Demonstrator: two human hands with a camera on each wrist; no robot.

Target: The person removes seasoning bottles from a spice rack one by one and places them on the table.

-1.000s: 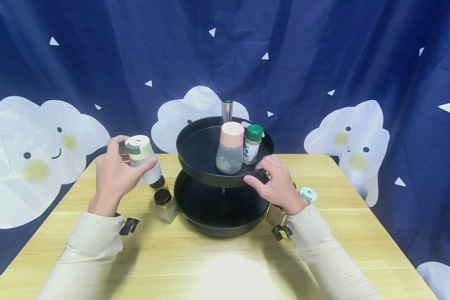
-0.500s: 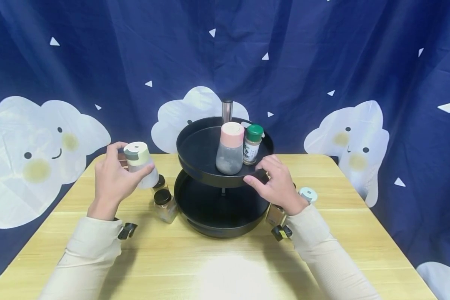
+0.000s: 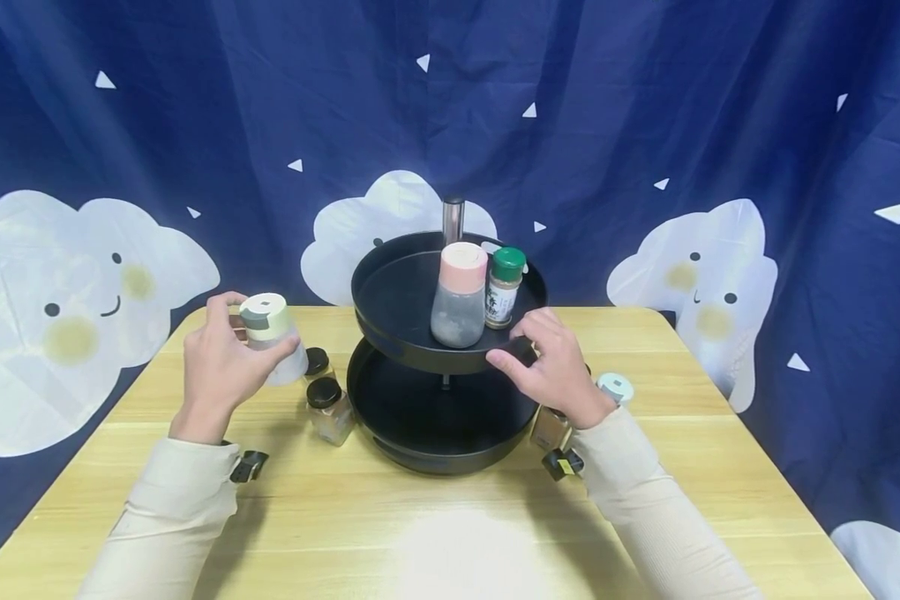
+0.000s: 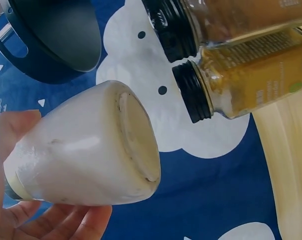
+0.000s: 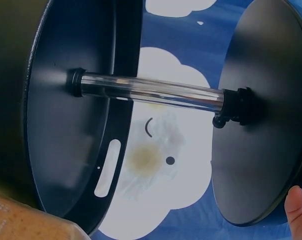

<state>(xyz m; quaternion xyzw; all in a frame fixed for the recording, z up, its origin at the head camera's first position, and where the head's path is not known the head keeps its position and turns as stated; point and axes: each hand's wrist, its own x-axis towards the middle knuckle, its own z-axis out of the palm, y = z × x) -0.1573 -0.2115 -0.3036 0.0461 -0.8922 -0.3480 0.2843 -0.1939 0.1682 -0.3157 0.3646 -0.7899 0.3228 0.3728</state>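
Observation:
On the left, my left hand [image 3: 221, 362] grips a frosted seasoning bottle [image 3: 273, 342] with a cream and grey lid, thumb on one side and fingers on the other. The bottle's underside [image 4: 138, 137] shows in the left wrist view, raised off the table. My right hand [image 3: 551, 362] pinches the front right rim of the upper tray of a black two-tier rack [image 3: 435, 358], with the thumb [image 5: 296, 205] at the tray's edge. On that tray stand a pink-lidded bottle [image 3: 460, 304] and a green-capped spice jar [image 3: 504, 292].
Two black-capped spice jars [image 3: 330, 412] [image 4: 256, 75] stand left of the rack. Behind my right wrist are a brown jar [image 3: 550, 429] and a pale-lidded bottle [image 3: 617, 388]. A steel post [image 5: 151, 92] joins the tiers, and a blue curtain [image 3: 570, 125] hangs behind the table.
My left hand has lowered the cream-lidded bottle and drifted slightly left, away from the rack. The right hand keeps its hold on the upper tray's rim.

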